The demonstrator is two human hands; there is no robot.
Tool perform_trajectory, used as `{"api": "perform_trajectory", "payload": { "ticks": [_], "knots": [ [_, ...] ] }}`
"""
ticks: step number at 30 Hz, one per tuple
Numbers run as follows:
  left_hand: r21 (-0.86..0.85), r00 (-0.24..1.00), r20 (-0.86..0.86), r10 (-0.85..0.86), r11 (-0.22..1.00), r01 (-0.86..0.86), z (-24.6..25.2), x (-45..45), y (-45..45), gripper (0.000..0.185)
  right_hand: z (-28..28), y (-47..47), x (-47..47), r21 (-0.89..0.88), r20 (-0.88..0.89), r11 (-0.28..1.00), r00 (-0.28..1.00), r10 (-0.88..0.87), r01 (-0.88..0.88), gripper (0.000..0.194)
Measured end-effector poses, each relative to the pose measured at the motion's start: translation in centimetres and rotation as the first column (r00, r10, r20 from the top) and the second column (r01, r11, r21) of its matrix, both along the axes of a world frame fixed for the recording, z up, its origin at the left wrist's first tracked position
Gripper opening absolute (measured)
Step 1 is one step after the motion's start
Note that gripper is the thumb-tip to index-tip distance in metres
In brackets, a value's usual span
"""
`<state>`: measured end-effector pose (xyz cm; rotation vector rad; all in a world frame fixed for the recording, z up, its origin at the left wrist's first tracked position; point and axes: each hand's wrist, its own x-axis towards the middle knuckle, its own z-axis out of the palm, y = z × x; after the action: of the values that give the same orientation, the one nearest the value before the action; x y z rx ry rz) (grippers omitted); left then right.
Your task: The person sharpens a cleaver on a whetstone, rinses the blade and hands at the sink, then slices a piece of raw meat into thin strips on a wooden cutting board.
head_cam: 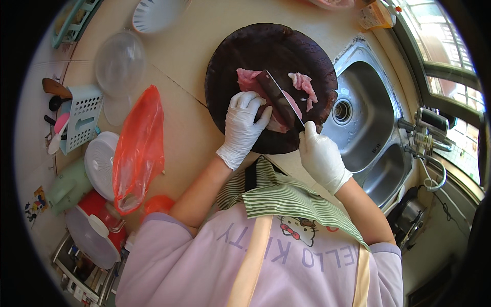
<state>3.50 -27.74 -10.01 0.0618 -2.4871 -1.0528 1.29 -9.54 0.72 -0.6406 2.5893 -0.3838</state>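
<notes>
A round dark chopping block (245,50) lies on the counter before me. A piece of raw pink meat (247,78) rests on it, partly hidden by the wide dark blade of a cleaver (282,98). My right hand (322,157), in a white glove, grips the cleaver's handle, which it mostly covers. My left hand (243,122), gloved as well, presses on the near left side of the meat with bent fingers, close beside the blade. Thin pieces of cut meat (304,87) lie apart, to the right of the cleaver.
A steel double sink (366,103) with a faucet (431,144) adjoins the block's right side. To the left are a red plastic bag (140,153), a clear plastic bowl (120,63) and a utensil holder (82,117). A white dish (157,15) stands at the far left.
</notes>
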Motion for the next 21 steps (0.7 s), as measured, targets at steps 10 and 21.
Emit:
{"api": "perform_trajectory", "payload": {
  "ticks": [10,21],
  "knots": [
    [0.007,1.000,-0.016,0.010,1.000,-0.010,-0.2,-0.4,0.2,0.017,-4.2,-5.8,-3.4,-0.119,-0.036,0.990,0.996,-0.078,0.073,0.023],
    [-0.084,0.993,-0.101,0.062,0.994,-0.071,-0.2,-0.9,0.0,0.012,-2.5,-4.8,-2.1,-0.093,0.037,0.994,0.998,-0.058,0.062,0.021]
  ]
}}
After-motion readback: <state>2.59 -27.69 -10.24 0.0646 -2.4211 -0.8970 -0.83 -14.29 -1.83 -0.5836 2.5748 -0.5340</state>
